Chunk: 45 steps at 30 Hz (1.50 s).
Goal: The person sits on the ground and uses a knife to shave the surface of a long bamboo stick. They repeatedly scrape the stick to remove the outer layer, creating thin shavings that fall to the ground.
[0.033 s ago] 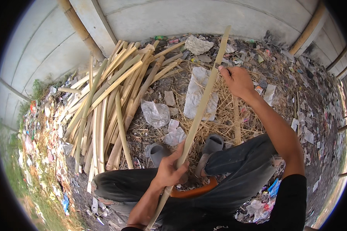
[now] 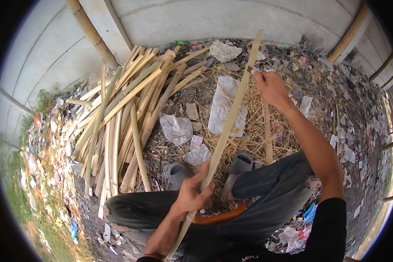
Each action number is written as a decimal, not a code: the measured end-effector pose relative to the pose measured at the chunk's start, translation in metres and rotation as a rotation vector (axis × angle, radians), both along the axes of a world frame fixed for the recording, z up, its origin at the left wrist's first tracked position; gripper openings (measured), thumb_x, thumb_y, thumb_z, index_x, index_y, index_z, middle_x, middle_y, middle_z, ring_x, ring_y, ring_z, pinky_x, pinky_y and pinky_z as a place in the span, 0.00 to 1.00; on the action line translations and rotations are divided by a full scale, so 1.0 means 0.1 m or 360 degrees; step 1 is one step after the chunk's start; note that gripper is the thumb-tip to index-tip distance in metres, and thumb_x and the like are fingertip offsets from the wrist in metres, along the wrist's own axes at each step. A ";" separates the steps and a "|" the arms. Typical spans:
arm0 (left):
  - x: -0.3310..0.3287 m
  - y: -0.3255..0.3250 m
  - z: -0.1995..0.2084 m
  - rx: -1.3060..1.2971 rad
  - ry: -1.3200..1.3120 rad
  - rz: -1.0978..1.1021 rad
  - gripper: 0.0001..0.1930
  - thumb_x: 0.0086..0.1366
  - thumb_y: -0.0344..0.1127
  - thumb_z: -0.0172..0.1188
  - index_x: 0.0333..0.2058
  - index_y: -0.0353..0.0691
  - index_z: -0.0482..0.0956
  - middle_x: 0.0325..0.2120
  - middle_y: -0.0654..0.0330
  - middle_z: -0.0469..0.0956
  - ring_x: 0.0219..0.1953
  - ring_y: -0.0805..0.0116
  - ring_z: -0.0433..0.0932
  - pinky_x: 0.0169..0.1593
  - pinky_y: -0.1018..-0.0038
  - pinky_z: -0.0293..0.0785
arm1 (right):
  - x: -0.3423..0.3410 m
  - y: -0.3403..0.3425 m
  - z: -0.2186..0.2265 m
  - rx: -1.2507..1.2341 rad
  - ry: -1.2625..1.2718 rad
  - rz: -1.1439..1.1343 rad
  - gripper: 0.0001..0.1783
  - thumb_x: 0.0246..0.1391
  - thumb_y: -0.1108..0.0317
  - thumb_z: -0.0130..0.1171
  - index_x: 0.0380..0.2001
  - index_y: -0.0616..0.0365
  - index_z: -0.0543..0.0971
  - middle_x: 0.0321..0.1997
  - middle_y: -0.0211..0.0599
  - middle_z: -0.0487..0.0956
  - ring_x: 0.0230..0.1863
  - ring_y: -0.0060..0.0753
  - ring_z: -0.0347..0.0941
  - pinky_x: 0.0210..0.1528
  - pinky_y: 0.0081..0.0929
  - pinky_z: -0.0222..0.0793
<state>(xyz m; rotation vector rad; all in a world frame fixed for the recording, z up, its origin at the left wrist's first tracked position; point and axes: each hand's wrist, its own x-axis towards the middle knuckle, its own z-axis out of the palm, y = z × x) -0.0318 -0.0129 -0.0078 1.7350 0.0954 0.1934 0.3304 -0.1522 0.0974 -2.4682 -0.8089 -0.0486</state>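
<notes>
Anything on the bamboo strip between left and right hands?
Nothing visible: in the head view, the bamboo strip looks bare from the left hand up to the right hand.

The left hand point(image 2: 195, 192) is around the lower part of the bamboo strip point(image 2: 228, 126); the right hand point(image 2: 270, 88) is at its upper part. Well to the strip's left lies the split-bamboo pile point(image 2: 122, 109), and between strip and pile sits the crumpled plastic bag point(image 2: 176, 129). Beneath the strip's middle lies a flattened sheet point(image 2: 220, 100). Loose straw point(image 2: 255, 126) spreads to its right. The left sandal point(image 2: 180, 174) is left of it, the right sandal point(image 2: 241, 163) just right. Beyond its far end stands the wall point(image 2: 227, 19).
</notes>
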 end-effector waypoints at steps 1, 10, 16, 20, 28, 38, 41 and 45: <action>0.00 -0.02 0.03 -0.0123 0.0086 0.0001 0.35 0.68 0.22 0.61 0.72 0.29 0.61 0.69 0.52 0.70 0.54 0.78 0.74 0.57 0.77 0.72 | 0.14 -0.04 0.06 0.0037 0.0021 -0.0054 0.35 0.72 0.42 0.47 0.28 0.64 0.83 0.21 0.54 0.78 0.28 0.61 0.78 0.34 0.53 0.72; -0.02 0.03 0.17 -0.0527 0.0300 0.0087 0.34 0.68 0.21 0.61 0.71 0.24 0.61 0.72 0.47 0.65 0.73 0.66 0.61 0.71 0.72 0.58 | -0.30 0.09 -0.16 0.0009 0.0038 0.0276 0.36 0.72 0.43 0.47 0.26 0.65 0.84 0.17 0.53 0.76 0.23 0.61 0.76 0.31 0.52 0.70; -0.01 0.06 0.16 -0.0652 0.0366 0.0097 0.35 0.67 0.19 0.61 0.71 0.22 0.58 0.73 0.46 0.63 0.73 0.65 0.60 0.72 0.70 0.57 | -0.42 0.14 -0.16 0.0033 0.0093 0.0288 0.33 0.72 0.46 0.49 0.26 0.64 0.85 0.15 0.53 0.75 0.21 0.60 0.75 0.28 0.51 0.69; -0.04 0.08 0.13 -0.0744 0.0309 0.0130 0.37 0.67 0.18 0.60 0.72 0.21 0.56 0.72 0.47 0.63 0.70 0.68 0.64 0.69 0.72 0.61 | -0.67 0.16 -0.18 0.0045 -0.0006 0.0508 0.32 0.72 0.47 0.50 0.24 0.63 0.83 0.15 0.53 0.75 0.20 0.59 0.75 0.26 0.50 0.68; -0.05 0.16 0.25 -0.0830 0.0260 0.0014 0.37 0.67 0.17 0.57 0.74 0.28 0.57 0.41 0.60 0.81 0.34 0.83 0.77 0.37 0.83 0.73 | -0.76 0.20 -0.15 0.0186 0.0038 0.0427 0.32 0.72 0.47 0.50 0.23 0.63 0.82 0.14 0.52 0.74 0.18 0.57 0.74 0.24 0.49 0.66; -0.09 0.14 0.25 -0.0931 0.0247 0.0027 0.37 0.67 0.17 0.56 0.74 0.30 0.56 0.27 0.66 0.79 0.16 0.83 0.68 0.20 0.82 0.64 | -0.94 0.18 -0.15 0.0204 0.0199 0.0490 0.31 0.72 0.49 0.49 0.23 0.62 0.82 0.15 0.52 0.74 0.20 0.59 0.75 0.25 0.49 0.67; -0.07 0.19 0.18 -0.0906 0.0215 -0.0011 0.37 0.68 0.17 0.55 0.74 0.29 0.56 0.26 0.66 0.79 0.16 0.83 0.70 0.19 0.81 0.64 | -0.88 0.21 -0.07 0.0101 0.0144 0.0518 0.30 0.72 0.50 0.49 0.23 0.62 0.82 0.16 0.54 0.75 0.21 0.61 0.75 0.26 0.51 0.68; -0.06 0.16 0.12 -0.0977 0.0097 0.0011 0.37 0.68 0.17 0.55 0.74 0.30 0.56 0.23 0.66 0.78 0.14 0.82 0.69 0.17 0.80 0.63 | -1.02 0.21 -0.14 0.0200 0.0258 0.0512 0.30 0.72 0.50 0.49 0.22 0.62 0.80 0.17 0.55 0.75 0.21 0.63 0.74 0.27 0.52 0.68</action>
